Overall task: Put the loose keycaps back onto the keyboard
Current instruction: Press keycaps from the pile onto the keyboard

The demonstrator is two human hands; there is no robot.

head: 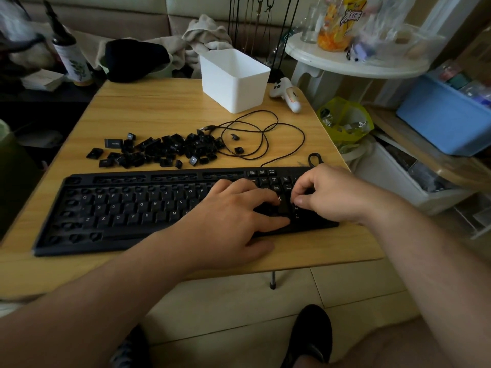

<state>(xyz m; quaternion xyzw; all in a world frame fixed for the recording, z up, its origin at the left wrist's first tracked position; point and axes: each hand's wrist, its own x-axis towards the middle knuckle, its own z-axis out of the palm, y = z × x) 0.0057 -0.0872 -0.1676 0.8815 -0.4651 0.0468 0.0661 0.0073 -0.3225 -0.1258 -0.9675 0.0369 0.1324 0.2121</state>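
Table: bare wood at 11 o'clock, between keycap pile and far edge; open passage. 
Bin: upright at 12 o'clock, blocks the far edge. 
Cable: loose loops at 1 o'clock, just beyond keyboard; snag risk. 
Controller: just right of bin. 
Near strip at 6 o'clock: narrow, bare.

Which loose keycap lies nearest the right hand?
The lone keycap inside the cable loops, nearer the keyboard. Another sits farther back, and the pile lies further left.
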